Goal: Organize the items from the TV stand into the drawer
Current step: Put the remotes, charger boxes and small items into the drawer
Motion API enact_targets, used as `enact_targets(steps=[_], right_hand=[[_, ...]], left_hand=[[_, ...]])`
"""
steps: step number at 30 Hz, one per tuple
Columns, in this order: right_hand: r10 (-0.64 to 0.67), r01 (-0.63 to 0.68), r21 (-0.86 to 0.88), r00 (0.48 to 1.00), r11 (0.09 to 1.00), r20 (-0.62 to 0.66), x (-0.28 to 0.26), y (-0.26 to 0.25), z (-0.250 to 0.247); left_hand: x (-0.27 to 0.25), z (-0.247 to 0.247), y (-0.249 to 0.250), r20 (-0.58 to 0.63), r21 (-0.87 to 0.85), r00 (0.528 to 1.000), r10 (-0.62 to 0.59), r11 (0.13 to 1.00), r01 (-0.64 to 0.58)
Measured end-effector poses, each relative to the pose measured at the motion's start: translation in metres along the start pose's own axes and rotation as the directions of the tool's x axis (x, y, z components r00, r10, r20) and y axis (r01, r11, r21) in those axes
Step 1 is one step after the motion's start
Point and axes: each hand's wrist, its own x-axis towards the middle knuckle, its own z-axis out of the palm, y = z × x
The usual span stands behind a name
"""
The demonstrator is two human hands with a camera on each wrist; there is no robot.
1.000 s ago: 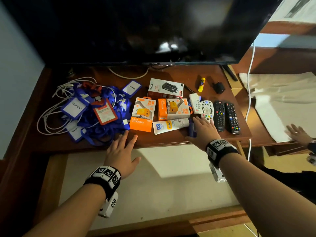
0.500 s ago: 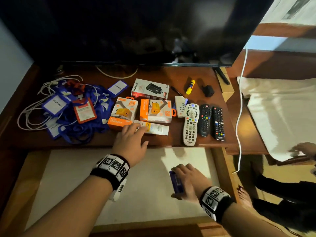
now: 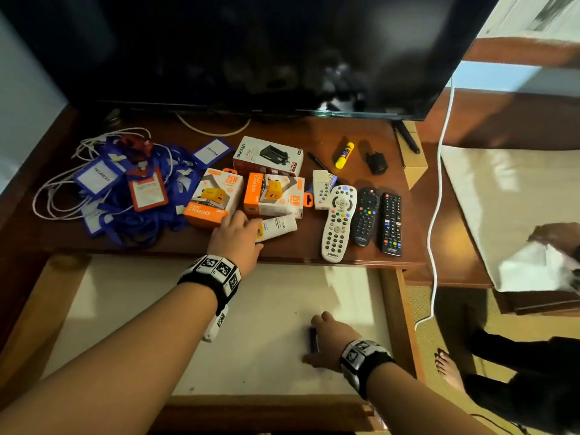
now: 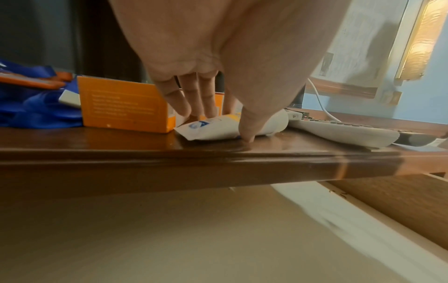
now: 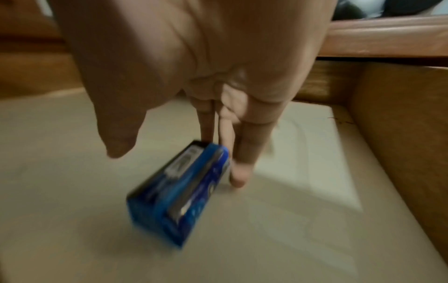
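Observation:
My left hand [image 3: 240,230] lies on the wooden TV stand [image 3: 282,252] and pinches a white tube [image 3: 279,227]. In the left wrist view the fingers [image 4: 194,103] sit behind the white tube [image 4: 218,126] and the thumb in front. My right hand [image 3: 329,337] is low in the open drawer [image 3: 251,324], near its right wall. A small blue box [image 5: 179,201] stands on edge on the drawer floor. Straight fingers [image 5: 244,153] touch its far end, and the thumb is off it. The hand hides most of the blue box [image 3: 313,339] in the head view.
On the stand lie two orange charger boxes [image 3: 213,196], a white charger box [image 3: 268,155], remotes [image 3: 339,221], a glue stick [image 3: 344,155], a black adapter [image 3: 376,163] and blue lanyards [image 3: 125,189]. The TV [image 3: 251,51] overhangs the back. Another person's foot [image 3: 448,368] is at the right.
My right hand took the blue box off the stand and lowered it onto the drawer floor. My left hand moved from the stand's front edge onto the white tube.

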Motion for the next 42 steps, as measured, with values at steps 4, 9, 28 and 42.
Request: enact_targets(steps=[4, 9, 28, 42], right_hand=[[0.196, -0.031, 0.352, 0.874, 0.936, -0.445, -0.019, 0.008, -0.052], [0.306, 0.069, 0.477, 0.686, 0.876, -0.661, -0.031, -0.009, -0.137], [0.382, -0.312, 0.288, 0.894, 0.905, -0.232, -0.063, -0.007, -0.121], [0.415, -0.416, 0.191, 0.909, 0.889, 0.049, -0.060, 0.038, -0.027]], left_hand=[[0.000, 0.000, 0.000, -0.012, -0.032, 1.000, -0.006, 0.999, 0.006], [-0.007, 0.004, -0.001, 0.013, -0.082, 0.998, -0.055, 0.995, 0.056], [-0.109, 0.060, 0.013, 0.519, 0.001, 0.838, -0.168, 0.981, 0.195], [-0.095, 0.095, 0.045, 0.653, 0.043, 0.740, -0.162, 0.983, 0.178]])
